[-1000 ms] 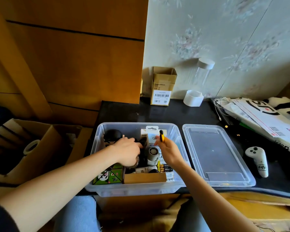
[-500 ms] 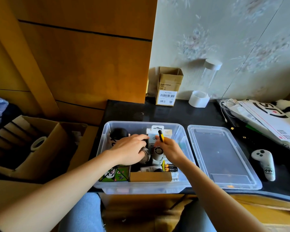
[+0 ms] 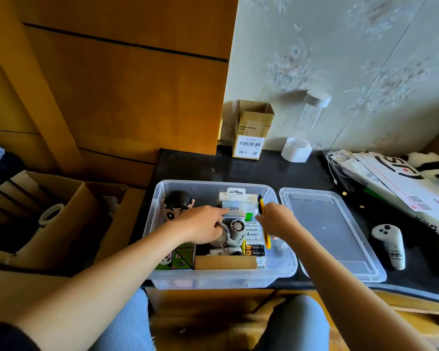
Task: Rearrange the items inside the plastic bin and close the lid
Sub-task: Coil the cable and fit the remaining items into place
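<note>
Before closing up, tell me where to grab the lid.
Take the lid by its near short rim, coming from the front with the right hand. It lies flat, upturned, right of the bin; that raised rim is bare and nearest, though this hand holds a yellow cutter.

Our left hand (image 3: 203, 225) and right hand (image 3: 276, 221) are bare, without rings or watch, and our forearms are uncovered. Behind the left hand, at the upper arm, we wear a dark sleeve (image 3: 8, 338). Below both hands, light blue jeans (image 3: 293, 325) cover our knees.
</note>
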A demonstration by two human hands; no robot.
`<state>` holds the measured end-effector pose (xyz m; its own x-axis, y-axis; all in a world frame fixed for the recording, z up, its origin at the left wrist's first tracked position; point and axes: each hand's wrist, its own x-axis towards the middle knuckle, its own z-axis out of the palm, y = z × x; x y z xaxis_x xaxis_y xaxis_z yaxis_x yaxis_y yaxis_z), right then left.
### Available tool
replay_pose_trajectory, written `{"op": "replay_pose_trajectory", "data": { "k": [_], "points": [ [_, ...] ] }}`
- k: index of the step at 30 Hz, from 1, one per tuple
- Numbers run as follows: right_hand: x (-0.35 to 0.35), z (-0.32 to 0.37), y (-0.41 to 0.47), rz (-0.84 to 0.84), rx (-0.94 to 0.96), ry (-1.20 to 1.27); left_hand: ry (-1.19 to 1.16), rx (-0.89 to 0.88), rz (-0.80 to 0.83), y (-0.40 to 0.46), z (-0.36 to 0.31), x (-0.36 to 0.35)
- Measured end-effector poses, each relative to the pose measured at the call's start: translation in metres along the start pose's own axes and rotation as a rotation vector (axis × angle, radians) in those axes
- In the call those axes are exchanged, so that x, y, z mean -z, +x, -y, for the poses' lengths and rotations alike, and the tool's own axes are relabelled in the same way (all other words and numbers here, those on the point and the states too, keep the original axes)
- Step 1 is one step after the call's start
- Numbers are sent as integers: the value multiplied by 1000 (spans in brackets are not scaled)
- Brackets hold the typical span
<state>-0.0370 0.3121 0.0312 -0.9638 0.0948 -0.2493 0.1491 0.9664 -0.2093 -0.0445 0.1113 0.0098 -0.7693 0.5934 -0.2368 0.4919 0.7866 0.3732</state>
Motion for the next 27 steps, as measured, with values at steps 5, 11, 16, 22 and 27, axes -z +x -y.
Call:
{"op": "replay_pose_trajectory", "data": {
  "k": [5,11,16,22,27],
  "points": [
    [-21,12,1,67,30,-262,8,-40,-68,-1,5,-8],
    [-45,15,10,126,-27,-396,-32,-28,-74,-5,3,-9],
    [-53,20,13,69,-67,-467,-111,-25,-81,-9,4,-11],
    [-45,21,13,50,-4,-511,-111,-35,-72,-10,7,-13],
    [-14,12,2,100,74,-381,-226,-43,-54,-8,9,-8]
  ]
}}
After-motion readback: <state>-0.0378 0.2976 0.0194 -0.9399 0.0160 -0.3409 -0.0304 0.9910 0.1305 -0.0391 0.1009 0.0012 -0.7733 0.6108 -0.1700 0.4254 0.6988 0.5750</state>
